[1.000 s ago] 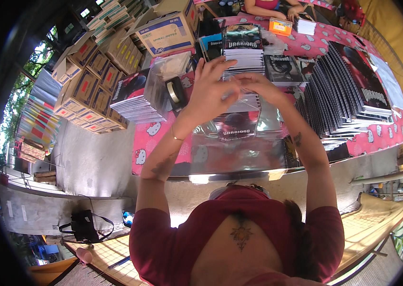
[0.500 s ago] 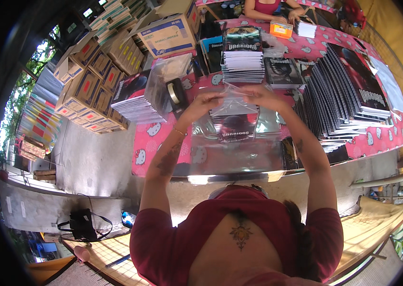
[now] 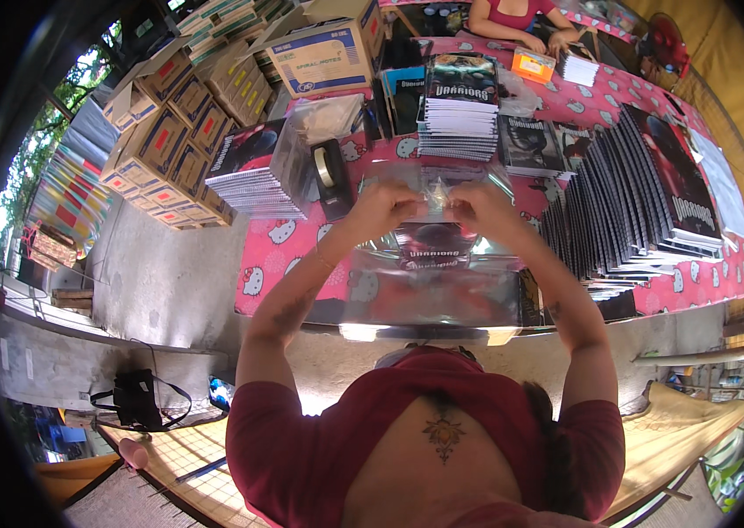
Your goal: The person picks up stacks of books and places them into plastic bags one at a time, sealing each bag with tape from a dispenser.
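Both hands were at the bundle, dead centre! The bundle (image 3: 435,246) of notebooks lay flat at the table's near side, its dark cover showing, and this was the centre of the clock. At ten o'clock, the left hand (image 3: 387,204), fingers curled in and pinching the clear wrap (image 3: 437,197). At two, the right hand (image 3: 482,208), closed in much the same way, fingertips pinching the wrap from the other side. Just a small gap between those two sets of fingers, and the film caught the light there, bunched over the bundle's far end! At six o'clock a clear sheet (image 3: 433,299) lay flat, reaching the table's near edge.

Out at ten o'clock stood the tape dispenser (image 3: 332,180), black, near the left wrist, and past it the left stack (image 3: 253,172) of notebooks. At twelve, a tall stack (image 3: 458,114), white page edges toward the person. Between one and two, a low pile (image 3: 532,145); between two and three, the big one, a long leaning row (image 3: 627,194) of spiral spines, beyond the right forearm.

Far out at one o'clock, an orange box (image 3: 533,66) sat beside a co-worker's hands (image 3: 561,42). At eleven, an open carton (image 3: 323,62); between nine and ten, more cartons (image 3: 161,163), piled high beyond the pink tablecloth (image 3: 288,264).
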{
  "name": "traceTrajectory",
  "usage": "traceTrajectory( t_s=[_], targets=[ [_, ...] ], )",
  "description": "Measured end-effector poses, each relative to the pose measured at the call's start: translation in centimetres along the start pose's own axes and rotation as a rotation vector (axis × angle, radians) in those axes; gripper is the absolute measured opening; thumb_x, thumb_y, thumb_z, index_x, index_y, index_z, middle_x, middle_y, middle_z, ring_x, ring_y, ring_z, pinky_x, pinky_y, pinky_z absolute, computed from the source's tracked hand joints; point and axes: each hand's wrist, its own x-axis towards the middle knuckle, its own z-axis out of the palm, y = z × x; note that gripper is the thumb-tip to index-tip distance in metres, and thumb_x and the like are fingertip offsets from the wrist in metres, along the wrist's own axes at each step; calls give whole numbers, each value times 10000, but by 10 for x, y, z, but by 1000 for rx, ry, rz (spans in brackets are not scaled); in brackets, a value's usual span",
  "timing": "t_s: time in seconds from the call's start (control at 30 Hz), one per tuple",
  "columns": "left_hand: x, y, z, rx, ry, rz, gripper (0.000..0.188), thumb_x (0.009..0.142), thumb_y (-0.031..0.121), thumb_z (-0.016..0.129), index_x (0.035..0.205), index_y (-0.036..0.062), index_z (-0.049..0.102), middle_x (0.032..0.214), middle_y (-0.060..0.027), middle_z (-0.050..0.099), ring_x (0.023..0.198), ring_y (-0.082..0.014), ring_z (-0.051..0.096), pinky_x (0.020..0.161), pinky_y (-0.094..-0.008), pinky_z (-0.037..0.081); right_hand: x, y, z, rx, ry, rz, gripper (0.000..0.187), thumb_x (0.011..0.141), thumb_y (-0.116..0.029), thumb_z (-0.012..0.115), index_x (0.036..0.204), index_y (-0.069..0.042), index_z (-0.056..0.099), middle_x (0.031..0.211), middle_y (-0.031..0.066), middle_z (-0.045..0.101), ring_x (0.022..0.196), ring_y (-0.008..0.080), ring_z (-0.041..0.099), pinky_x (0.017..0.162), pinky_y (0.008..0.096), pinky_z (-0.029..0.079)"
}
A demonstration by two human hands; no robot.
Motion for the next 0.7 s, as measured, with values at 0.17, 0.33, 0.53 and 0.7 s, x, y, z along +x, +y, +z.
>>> traceTrajectory(
  t_s=[0.17,0.33,0.53,0.7],
  targets=[
    [15,5,10,192,133,-27,520,790,274,791,1203,11,614,983,-142,664,848,-305,633,701,-382,501,20,12,0,-486,286,-217,437,702,-282,841,1040,-70,664,944,112,680,832,299,658,729,411,514],
    [44,-59,12,-423,-192,-243,535,823,366,771,1194,8,625,1016,-95,669,887,-218,639,826,-301,473,30,63,3,568,-96,137,434,773,-240,830,1119,-41,658,974,36,671,883,109,606,775,270,489],
    [86,-66,29,-798,-216,-398,344,870,301,736,1067,22,701,952,-45,703,931,-186,652,807,-286,488,27,65,11,661,-68,173,402,823,-224,788,1133,-5,655,959,44,672,871,105,610,762,256,493],
    [13,-134,34,48,745,-592,334,845,290,753,1034,17,720,950,-60,723,808,-171,666,759,-318,531,22,65,18,608,19,224,353,847,-203,768,1118,-4,662,951,56,681,881,116,627,768,265,507]
  ],
)
